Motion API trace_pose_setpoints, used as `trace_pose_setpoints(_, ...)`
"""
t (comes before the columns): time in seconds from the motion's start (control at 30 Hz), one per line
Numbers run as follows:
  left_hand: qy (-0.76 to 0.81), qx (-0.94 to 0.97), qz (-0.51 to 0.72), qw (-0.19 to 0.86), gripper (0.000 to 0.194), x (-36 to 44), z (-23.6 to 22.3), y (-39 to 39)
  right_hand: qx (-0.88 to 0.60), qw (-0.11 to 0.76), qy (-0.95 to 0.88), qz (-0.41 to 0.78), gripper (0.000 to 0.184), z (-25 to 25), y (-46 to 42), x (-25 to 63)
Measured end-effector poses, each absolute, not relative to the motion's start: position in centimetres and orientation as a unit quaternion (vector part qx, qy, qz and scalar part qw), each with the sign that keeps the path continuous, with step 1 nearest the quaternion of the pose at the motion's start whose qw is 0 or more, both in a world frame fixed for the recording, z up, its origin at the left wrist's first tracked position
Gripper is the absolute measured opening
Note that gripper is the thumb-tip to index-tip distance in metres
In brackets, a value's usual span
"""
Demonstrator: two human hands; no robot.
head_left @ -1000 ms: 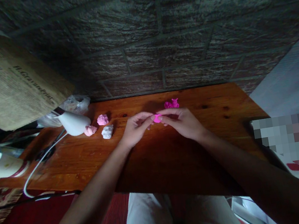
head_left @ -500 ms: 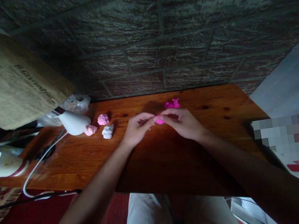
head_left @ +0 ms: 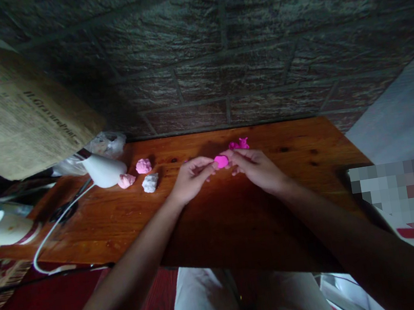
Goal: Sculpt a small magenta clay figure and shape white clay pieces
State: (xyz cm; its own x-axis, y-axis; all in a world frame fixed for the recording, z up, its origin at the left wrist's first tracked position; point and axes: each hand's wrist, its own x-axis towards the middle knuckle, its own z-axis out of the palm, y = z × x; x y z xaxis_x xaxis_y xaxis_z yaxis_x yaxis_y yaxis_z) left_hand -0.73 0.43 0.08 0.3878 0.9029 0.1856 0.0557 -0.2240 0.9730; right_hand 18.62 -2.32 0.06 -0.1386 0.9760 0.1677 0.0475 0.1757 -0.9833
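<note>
A small flattened piece of bright pink modelling clay (head_left: 221, 161) is held up between my two hands, above the wooden table. My left hand (head_left: 192, 179) pinches its left edge between thumb and fingers. From the other side my right hand (head_left: 254, 167) grips the right edge, its thumb drawn back so that the clay's face shows. Just behind my right hand lie bright pink shaped clay pieces (head_left: 243, 143), partly covered by it. Off to the left rest a pink clay lump (head_left: 144, 165), a paler pink lump (head_left: 127, 181) and a white lump (head_left: 150, 183).
A white lamp base (head_left: 103, 169) with a newsprint-patterned shade (head_left: 16, 105) stands at the left, its white cable (head_left: 45, 244) running over the table (head_left: 125, 229). Beyond it are a plastic bag (head_left: 107, 143) and a paper cup (head_left: 0, 228). A stone-patterned wall (head_left: 200, 83) rises behind.
My right thumb has slid right off the clay's face, so more of the pink piece shows. The hands otherwise stay in nearly the same place.
</note>
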Motion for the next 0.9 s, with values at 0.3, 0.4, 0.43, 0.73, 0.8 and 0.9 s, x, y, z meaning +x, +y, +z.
trace_pose_setpoints(0.3,0.381,0.64,0.443,0.499,0.029,-0.69,0.08,0.37,-0.457,0.486,-0.552,0.501,0.028,-0.48,-2.16,18.7)
trace_pose_setpoints(0.4,0.38,0.647,0.444,0.49,0.028,-0.57,0.2,0.24,-0.457,0.5,-0.539,0.501,0.028,-0.65,-2.16,18.52)
trace_pose_setpoints(0.43,0.38,0.65,0.447,0.483,0.028,-0.54,0.24,0.2,-0.456,0.508,-0.53,0.504,0.029,-0.72,-2.16,18.46)
trace_pose_setpoints(0.73,0.388,0.634,0.444,0.5,0.029,-0.5,0.06,0.26,-0.45,0.522,-0.509,0.516,0.028,-0.46,-2.38,18.26)
trace_pose_setpoints(0.8,0.388,0.632,0.449,0.499,0.03,-0.49,0.0,0.29,-0.452,0.517,-0.52,0.508,0.025,-0.44,-2.36,18.21)
trace_pose_setpoints(0.9,0.387,0.633,0.452,0.496,0.03,-0.45,0.01,0.28,-0.449,0.512,-0.533,0.502,0.024,-0.53,-2.32,18.16)
